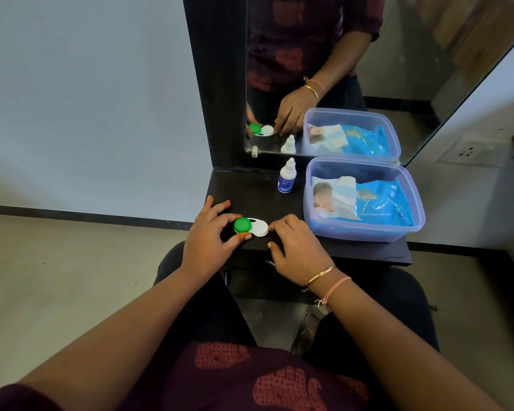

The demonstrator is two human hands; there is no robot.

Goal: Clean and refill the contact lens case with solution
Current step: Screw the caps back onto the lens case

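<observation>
I observe the contact lens case (pixel 251 227) lying flat near the front edge of the black shelf (pixel 250 191). My left hand (pixel 208 235) pinches the green cap (pixel 242 225) between thumb and fingertips. My right hand (pixel 297 250) lies loosely curled, its fingertips touching the white cap (pixel 260 227) at its right edge, gripping nothing. The solution bottle (pixel 287 176) stands upright by the mirror (pixel 398 54), well behind the case, just left of the clear plastic tub (pixel 365 229) holding a blue wipes pack (pixel 380 206).
</observation>
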